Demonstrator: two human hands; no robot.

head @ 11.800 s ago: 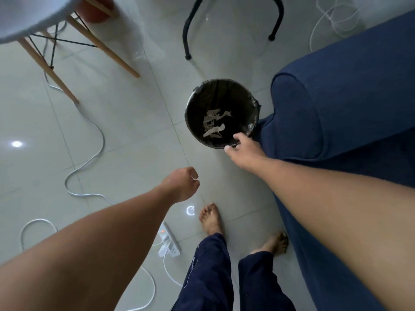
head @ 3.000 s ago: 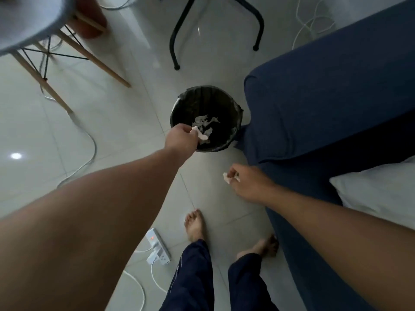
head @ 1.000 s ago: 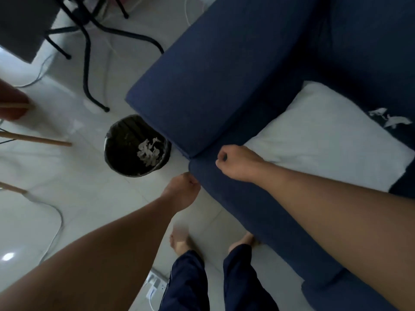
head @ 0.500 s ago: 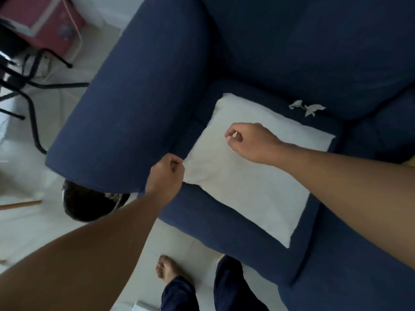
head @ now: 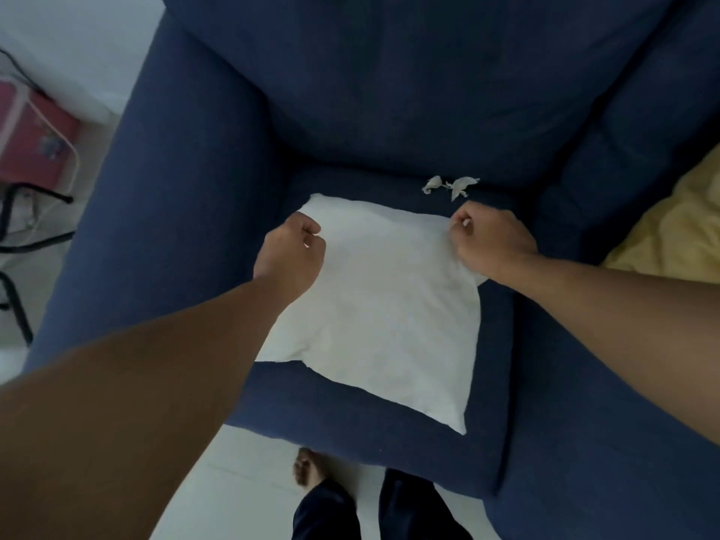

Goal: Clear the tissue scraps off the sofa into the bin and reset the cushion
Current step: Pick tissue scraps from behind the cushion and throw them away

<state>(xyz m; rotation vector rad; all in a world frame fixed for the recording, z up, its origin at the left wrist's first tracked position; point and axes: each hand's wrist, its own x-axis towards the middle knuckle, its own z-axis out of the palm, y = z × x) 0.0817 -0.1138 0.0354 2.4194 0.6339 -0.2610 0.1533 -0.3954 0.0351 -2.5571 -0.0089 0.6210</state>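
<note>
A white cushion (head: 385, 305) lies flat on the seat of the dark blue sofa (head: 389, 91). My left hand (head: 290, 253) is closed on the cushion's far left corner. My right hand (head: 493, 243) is closed on its far right corner, bunching the fabric. Two small white tissue scraps (head: 452, 185) lie on the seat just behind the cushion, against the backrest and a little beyond my right hand. The bin is out of view.
The sofa's wide left armrest (head: 156, 228) stands between the seat and the floor. A yellow cloth (head: 674, 228) lies on the sofa at the right edge. A pink box (head: 31, 142) and black chair legs (head: 23, 243) stand on the floor at left.
I have turned from the bin to the sofa. Both hands moved forward over the cushion, and each now grips a far corner of it.
</note>
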